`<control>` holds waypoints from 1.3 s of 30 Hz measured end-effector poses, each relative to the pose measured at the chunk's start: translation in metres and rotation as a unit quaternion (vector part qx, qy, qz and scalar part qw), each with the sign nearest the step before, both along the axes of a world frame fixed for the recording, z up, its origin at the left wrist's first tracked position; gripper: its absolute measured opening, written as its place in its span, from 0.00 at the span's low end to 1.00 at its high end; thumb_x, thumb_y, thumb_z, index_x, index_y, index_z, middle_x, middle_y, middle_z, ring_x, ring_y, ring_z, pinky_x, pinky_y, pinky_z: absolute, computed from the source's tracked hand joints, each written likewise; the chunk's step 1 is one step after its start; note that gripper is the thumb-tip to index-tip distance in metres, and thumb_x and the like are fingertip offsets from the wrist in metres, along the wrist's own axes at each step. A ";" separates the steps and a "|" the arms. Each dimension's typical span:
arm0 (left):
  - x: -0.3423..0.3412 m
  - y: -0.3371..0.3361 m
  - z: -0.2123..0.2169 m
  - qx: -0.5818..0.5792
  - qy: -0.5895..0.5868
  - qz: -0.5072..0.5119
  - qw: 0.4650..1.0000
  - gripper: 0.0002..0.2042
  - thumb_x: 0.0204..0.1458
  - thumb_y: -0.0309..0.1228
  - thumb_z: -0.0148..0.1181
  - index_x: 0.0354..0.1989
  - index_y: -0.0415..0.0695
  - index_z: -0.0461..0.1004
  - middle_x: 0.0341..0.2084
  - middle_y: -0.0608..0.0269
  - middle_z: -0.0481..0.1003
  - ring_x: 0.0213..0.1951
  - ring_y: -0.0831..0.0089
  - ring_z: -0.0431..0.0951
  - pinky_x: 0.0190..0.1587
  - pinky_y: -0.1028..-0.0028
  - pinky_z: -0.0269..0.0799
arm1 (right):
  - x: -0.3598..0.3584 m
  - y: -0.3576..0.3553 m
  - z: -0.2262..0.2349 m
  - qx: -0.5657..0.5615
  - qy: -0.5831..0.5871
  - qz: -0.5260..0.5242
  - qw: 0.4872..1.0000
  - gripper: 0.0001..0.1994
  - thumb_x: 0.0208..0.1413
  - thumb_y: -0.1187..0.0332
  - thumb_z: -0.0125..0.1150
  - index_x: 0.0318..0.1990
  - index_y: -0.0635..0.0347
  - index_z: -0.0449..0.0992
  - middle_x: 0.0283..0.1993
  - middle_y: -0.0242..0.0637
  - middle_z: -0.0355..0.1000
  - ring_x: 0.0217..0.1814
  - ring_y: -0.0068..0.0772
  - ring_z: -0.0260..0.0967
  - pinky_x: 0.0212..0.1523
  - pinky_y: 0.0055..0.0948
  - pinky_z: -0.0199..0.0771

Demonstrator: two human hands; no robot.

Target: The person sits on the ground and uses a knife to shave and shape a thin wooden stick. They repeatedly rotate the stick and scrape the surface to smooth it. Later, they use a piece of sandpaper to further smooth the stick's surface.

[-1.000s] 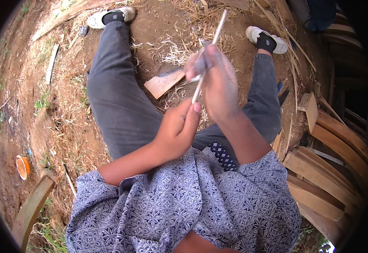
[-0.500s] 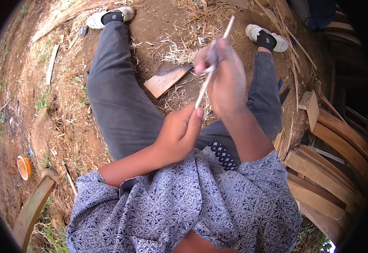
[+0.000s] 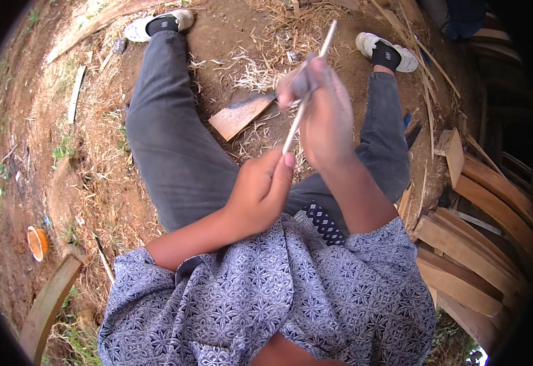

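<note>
A thin pale wooden stick (image 3: 292, 131) slants up and away between my hands. Closed around its near end is my left hand (image 3: 260, 186), with the thumb pressed along it. Farther up, my right hand (image 3: 326, 125) wraps the stick with a small grey piece (image 3: 303, 82) pinched against it. Motion blurs those fingers, and I cannot make out what the grey piece is. The stick's far tip sticks out beyond my right hand. On the ground past my hands, between my legs, lies a flat wooden piece (image 3: 239, 119) with a dark patch along its far edge.
Wood shavings (image 3: 257, 76) litter the dirt between my feet. Curved wooden planks (image 3: 461, 253) are stacked at my right, near long thin strips (image 3: 428, 91). At the left are an orange round container (image 3: 37, 243) and a curved wooden piece (image 3: 50, 302).
My right hand and the grey piece have shifted very slightly along the stick, still blurred by motion. My left hand keeps its hold in nearly the same place.
</note>
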State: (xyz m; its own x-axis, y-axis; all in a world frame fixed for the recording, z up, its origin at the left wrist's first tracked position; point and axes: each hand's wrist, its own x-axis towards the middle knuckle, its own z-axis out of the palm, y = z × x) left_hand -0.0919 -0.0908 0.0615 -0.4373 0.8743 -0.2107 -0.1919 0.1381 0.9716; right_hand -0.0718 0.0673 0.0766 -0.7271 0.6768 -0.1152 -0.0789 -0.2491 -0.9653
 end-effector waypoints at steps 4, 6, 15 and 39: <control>-0.003 -0.004 -0.003 -0.002 0.037 -0.031 0.999 0.16 0.70 0.34 0.41 0.29 0.40 0.65 0.16 0.68 0.63 0.20 0.79 0.63 0.24 0.72 0.60 | 0.000 0.009 0.009 0.014 0.068 -0.043 0.997 0.18 0.74 0.57 0.39 0.37 0.58 0.70 0.27 0.26 0.69 0.30 0.17 0.63 0.38 0.22 0.65; -0.013 0.005 0.006 0.023 0.036 -0.002 0.999 0.16 0.70 0.34 0.41 0.28 0.40 0.65 0.16 0.68 0.63 0.20 0.79 0.63 0.24 0.72 0.59 | 0.007 -0.019 -0.002 -0.001 -0.020 -0.018 1.000 0.19 0.74 0.56 0.38 0.34 0.56 0.69 0.25 0.28 0.71 0.28 0.19 0.65 0.39 0.24 0.68; 0.019 -0.009 -0.007 0.022 0.020 -0.026 0.999 0.12 0.67 0.30 0.46 0.32 0.36 0.67 0.14 0.50 0.67 0.17 0.56 0.70 0.23 0.63 0.63 | -0.002 0.009 0.008 -0.065 0.060 -0.070 0.994 0.16 0.73 0.58 0.43 0.33 0.55 0.65 0.25 0.33 0.68 0.30 0.23 0.65 0.37 0.25 0.65; 0.005 -0.007 -0.005 0.034 0.002 -0.010 0.999 0.13 0.68 0.31 0.44 0.31 0.36 0.66 0.13 0.56 0.65 0.16 0.67 0.65 0.24 0.64 0.62 | 0.002 -0.002 0.010 -0.010 0.061 -0.031 0.998 0.18 0.74 0.55 0.39 0.37 0.58 0.67 0.23 0.31 0.65 0.29 0.22 0.61 0.37 0.25 0.63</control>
